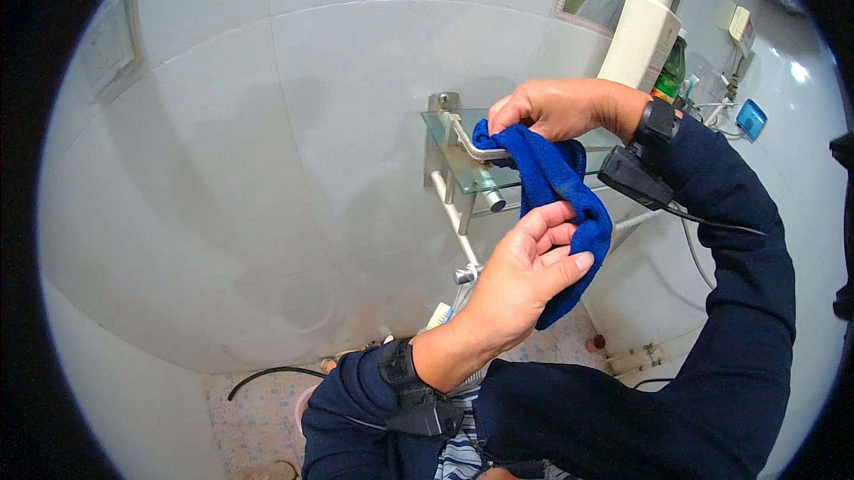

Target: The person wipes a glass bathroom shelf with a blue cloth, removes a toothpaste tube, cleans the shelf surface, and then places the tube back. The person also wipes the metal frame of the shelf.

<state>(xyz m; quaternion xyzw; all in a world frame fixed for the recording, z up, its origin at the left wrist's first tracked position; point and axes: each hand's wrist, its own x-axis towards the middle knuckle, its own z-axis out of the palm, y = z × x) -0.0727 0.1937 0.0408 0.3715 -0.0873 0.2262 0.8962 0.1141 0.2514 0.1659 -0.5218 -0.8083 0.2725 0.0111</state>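
Observation:
A blue cloth (544, 160) is draped over the metal rail (482, 152) at the front of a glass wall shelf (472, 178) and hangs down in folds. My right hand (544, 109), above the shelf, grips the cloth's upper end at the rail, its fingertips partly hidden. Lower down, my left hand (534, 260) holds the hanging part, with the thumb on the near side and the fingers curled against the cloth. Both wrists wear black straps with small black devices.
A white pump bottle (640, 39) and a green bottle (672, 69) stand at the shelf's right. A blue soap holder (752, 120) is on the right wall. Metal bars run below the glass, with a brush (438, 315) lower down. A black hose (273, 370) lies near the floor.

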